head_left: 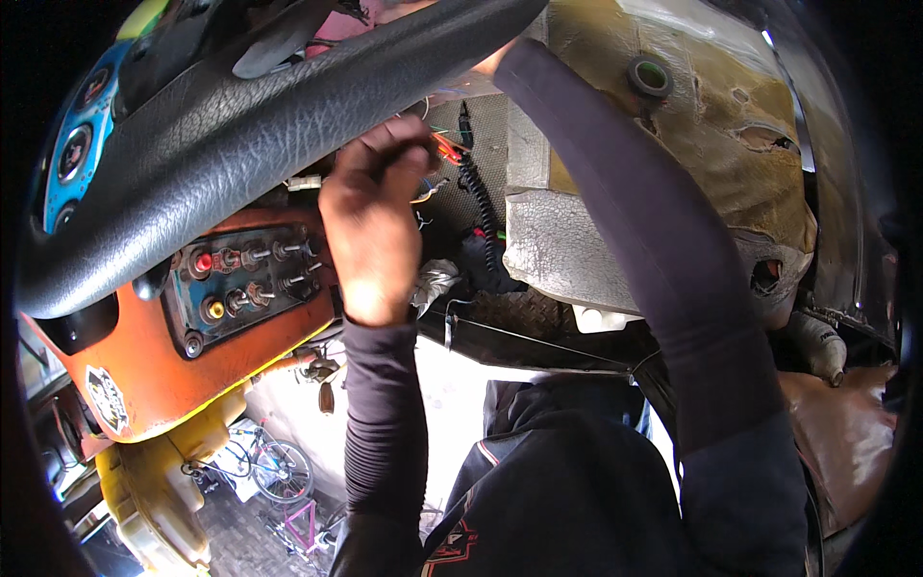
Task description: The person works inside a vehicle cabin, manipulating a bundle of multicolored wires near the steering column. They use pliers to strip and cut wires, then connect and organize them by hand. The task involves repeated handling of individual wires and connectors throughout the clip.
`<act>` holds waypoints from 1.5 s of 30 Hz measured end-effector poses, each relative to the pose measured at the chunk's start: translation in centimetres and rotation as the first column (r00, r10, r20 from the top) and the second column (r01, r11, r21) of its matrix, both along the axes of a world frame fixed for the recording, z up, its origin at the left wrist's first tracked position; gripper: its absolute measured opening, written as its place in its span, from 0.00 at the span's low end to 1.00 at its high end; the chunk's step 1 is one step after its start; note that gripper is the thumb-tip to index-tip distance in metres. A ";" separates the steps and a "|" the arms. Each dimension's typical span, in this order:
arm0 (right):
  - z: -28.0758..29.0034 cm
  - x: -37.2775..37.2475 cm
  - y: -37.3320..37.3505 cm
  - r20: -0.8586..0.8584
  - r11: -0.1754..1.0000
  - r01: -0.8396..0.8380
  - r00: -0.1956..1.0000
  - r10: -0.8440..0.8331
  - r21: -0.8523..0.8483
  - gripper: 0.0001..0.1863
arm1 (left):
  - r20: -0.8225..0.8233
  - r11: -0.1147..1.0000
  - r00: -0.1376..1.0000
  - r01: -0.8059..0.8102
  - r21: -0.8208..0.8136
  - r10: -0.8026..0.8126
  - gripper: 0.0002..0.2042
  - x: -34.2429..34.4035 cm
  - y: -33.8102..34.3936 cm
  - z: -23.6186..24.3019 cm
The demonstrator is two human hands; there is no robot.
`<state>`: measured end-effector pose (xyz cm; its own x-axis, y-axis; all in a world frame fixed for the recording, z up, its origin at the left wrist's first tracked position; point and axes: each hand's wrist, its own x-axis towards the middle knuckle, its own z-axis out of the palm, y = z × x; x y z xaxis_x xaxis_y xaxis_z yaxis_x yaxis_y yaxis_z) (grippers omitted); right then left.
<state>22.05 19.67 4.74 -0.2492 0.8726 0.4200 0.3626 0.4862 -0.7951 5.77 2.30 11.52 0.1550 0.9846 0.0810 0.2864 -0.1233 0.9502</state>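
Observation:
My left hand (377, 226) is below the black textured steering wheel rim (260, 144), its fingers bent and blurred by motion. They are beside a bunch of thin coloured wires (446, 149); whether they grip one cannot be made out. Across the right side stretches my right arm in a dark sleeve (625, 192). Only a bit of skin of my right hand (494, 62) shows at the cuff, and the steering wheel rim hides its fingers. Close to the wires hangs a black coiled cord (478, 197).
An orange panel (159, 370) with toggle switches (252, 274) is at the left. On the worn, torn seat (562, 240) at the right lies a roll of black tape (650, 77). Bicycles (282, 471) stand on the floor outside, lower left. A thin cable (538, 338) crosses the doorway.

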 end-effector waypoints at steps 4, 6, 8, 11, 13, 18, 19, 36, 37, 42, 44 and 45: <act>0.2 -1.6 3.2 0.119 0.999 0.052 0.992 -0.051 -0.007 0.20 | 0.012 0.996 1.000 0.003 -0.095 -0.001 0.09 1.1 -5.2 0.2; 0.3 -2.5 3.9 0.142 0.998 0.069 0.988 -0.068 0.000 0.19 | -0.016 0.987 1.000 -0.011 -0.163 0.008 0.09 1.0 -8.0 -0.2; -0.1 -4.3 4.0 0.130 0.999 0.050 0.990 -0.050 0.002 0.18 | -0.015 0.975 0.999 -0.053 -0.217 0.051 0.09 0.3 -11.3 -1.4; -0.7 -3.1 3.9 0.015 0.997 0.074 0.997 -0.074 -0.006 0.18 | -0.076 0.928 0.994 -0.105 -0.357 0.083 0.08 -1.3 -15.7 -3.1; -1.0 -0.9 3.6 -0.161 0.997 0.006 0.987 -0.018 -0.076 0.17 | -0.245 0.925 0.969 -0.105 -0.364 0.014 0.09 -3.4 -18.9 -4.8; 1.9 6.2 1.8 -0.422 0.734 -0.508 0.846 0.327 -0.450 0.21 | -0.339 0.829 0.936 -0.262 -0.494 0.094 0.09 -7.3 -27.3 -7.9; 3.6 7.4 -0.4 -0.516 0.666 -0.671 0.717 0.469 -0.326 0.19 | -0.327 0.805 0.937 -0.289 -0.518 0.125 0.10 -7.7 -29.0 -8.4; 0.9 3.2 -11.9 -0.813 0.600 -0.617 0.574 -0.100 -0.510 0.12 | -0.199 0.962 0.956 -0.175 0.209 0.217 0.13 -0.1 -2.2 0.6; 1.2 3.0 -12.3 -0.815 0.607 -0.620 0.573 -0.082 -0.497 0.12 | -0.169 0.961 0.963 -0.171 0.216 0.209 0.13 0.0 -1.2 0.4; 1.5 2.7 -13.5 -0.851 0.625 -0.638 0.519 -0.083 -0.450 0.14 | 0.379 0.967 0.906 -0.104 -0.234 0.189 0.08 2.0 1.3 -0.8; 1.9 3.1 -13.2 -0.820 0.623 -0.613 0.565 -0.085 -0.487 0.14 | 0.440 0.968 0.882 -0.060 -0.245 0.166 0.05 1.8 1.9 -2.0; 2.0 3.3 -13.2 -0.803 0.620 -0.598 0.589 -0.090 -0.508 0.14 | 0.480 0.965 0.861 -0.045 -0.258 0.168 0.04 1.6 2.3 -2.4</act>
